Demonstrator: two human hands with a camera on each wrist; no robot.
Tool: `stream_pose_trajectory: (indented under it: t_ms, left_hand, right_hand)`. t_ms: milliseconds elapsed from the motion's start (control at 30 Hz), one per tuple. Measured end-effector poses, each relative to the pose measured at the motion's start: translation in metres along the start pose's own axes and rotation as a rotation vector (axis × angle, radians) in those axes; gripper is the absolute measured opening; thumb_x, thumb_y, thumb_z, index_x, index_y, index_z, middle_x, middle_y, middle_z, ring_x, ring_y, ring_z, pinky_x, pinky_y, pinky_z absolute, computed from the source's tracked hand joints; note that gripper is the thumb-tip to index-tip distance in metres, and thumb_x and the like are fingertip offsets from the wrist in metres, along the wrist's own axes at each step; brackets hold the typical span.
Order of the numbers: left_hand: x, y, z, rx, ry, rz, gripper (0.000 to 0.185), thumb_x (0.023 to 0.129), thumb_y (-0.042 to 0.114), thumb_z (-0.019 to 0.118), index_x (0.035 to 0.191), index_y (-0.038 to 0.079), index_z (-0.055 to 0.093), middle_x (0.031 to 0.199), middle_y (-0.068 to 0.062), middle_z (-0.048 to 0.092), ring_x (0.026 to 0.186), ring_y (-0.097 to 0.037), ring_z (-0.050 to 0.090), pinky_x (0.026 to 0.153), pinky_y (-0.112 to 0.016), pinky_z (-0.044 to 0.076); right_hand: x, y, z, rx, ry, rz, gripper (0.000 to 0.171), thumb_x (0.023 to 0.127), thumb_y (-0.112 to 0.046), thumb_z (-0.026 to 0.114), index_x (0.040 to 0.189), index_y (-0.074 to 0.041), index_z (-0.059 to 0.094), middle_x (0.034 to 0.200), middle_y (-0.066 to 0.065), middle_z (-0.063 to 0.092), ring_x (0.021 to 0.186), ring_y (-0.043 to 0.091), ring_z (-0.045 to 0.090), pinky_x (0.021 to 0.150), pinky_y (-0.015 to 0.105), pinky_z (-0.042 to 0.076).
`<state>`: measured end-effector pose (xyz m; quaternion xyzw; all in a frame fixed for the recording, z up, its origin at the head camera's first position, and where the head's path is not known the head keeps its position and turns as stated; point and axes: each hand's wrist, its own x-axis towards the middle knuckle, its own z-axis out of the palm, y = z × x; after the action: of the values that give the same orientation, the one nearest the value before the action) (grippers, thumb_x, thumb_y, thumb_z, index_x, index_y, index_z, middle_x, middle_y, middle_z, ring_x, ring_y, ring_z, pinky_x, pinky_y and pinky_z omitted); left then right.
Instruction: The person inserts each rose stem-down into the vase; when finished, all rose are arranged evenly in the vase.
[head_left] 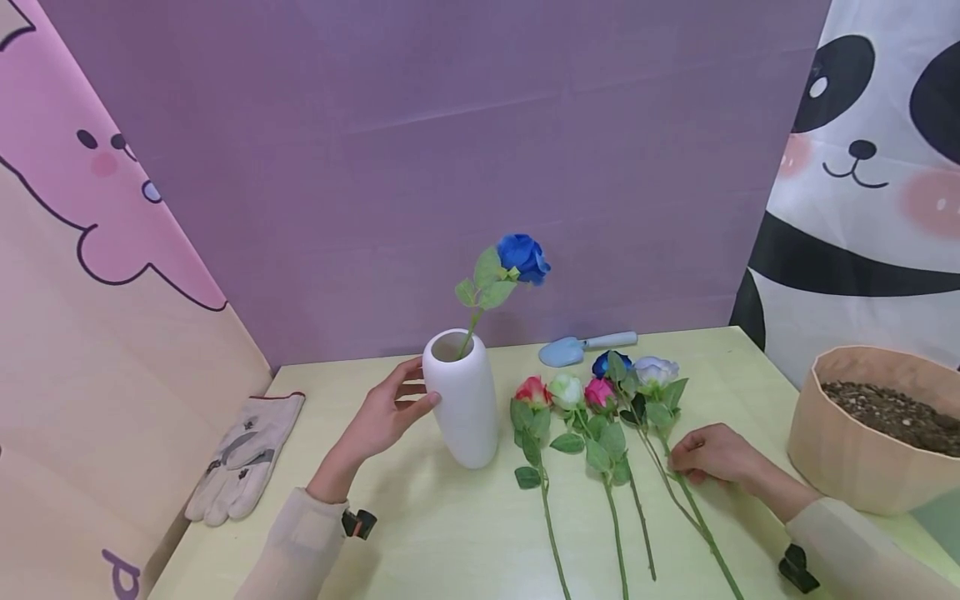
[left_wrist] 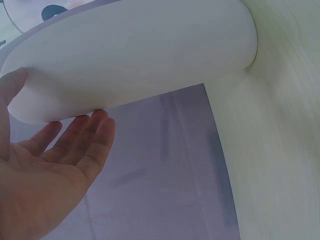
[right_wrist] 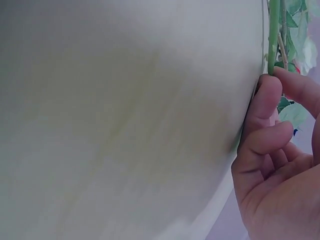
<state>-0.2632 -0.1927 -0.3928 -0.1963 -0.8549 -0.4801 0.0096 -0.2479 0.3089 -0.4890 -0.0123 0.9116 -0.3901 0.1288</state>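
Note:
A tall white vase (head_left: 463,408) stands on the table, with one blue rose (head_left: 522,258) leaning to the right out of its mouth. The thumb and fingertips of my left hand (head_left: 390,412) hold the vase's left side; in the left wrist view the vase (left_wrist: 135,55) lies along my left hand (left_wrist: 55,170). My right hand (head_left: 712,454) pinches the green stem (head_left: 701,521) of a pale lavender rose (head_left: 656,370) between thumb and forefinger. Close up, that stem (right_wrist: 273,37) rises from the fingertips of my right hand (right_wrist: 275,155). The flower lies among other roses on the table.
Left of the lavender rose lie a red rose (head_left: 533,392), a white-green rose (head_left: 566,390), a pink rose (head_left: 599,392) and a dark blue rose (head_left: 602,364). A blue trowel (head_left: 562,352) lies behind them. Gloves (head_left: 247,458) lie left; a soil-filled pot (head_left: 840,454) stands right.

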Motion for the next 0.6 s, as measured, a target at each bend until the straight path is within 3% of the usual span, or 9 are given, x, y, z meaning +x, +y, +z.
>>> stream_pose_trajectory:
  t_ms: [300, 600]
  left_hand:
    - [0.0004, -0.0007, 0.0012, -0.002, 0.0, 0.01, 0.064, 0.095, 0.037, 0.068, 0.15, 0.022, 0.04, 0.144, -0.01, 0.053, 0.127, -0.032, 0.06, 0.104, -0.047, 0.053]
    - [-0.0004, 0.0009, 0.0002, -0.002, 0.001, 0.001, 0.064, 0.095, 0.038, 0.068, 0.15, 0.023, 0.04, 0.144, -0.009, 0.053, 0.128, -0.033, 0.059, 0.104, -0.048, 0.052]
  right_hand:
    - [-0.0045, -0.0055, -0.0052, 0.066, -0.038, -0.003, 0.021, 0.091, -0.015, 0.068, 0.102, 0.003, 0.07, 0.081, 0.002, 0.072, 0.068, 0.015, 0.068, 0.047, 0.025, 0.042]
    - [-0.0077, -0.0076, -0.0085, 0.136, -0.078, -0.005, 0.023, 0.094, -0.011, 0.063, 0.106, 0.008, 0.067, 0.079, 0.003, 0.069, 0.069, 0.015, 0.065, 0.055, 0.028, 0.052]
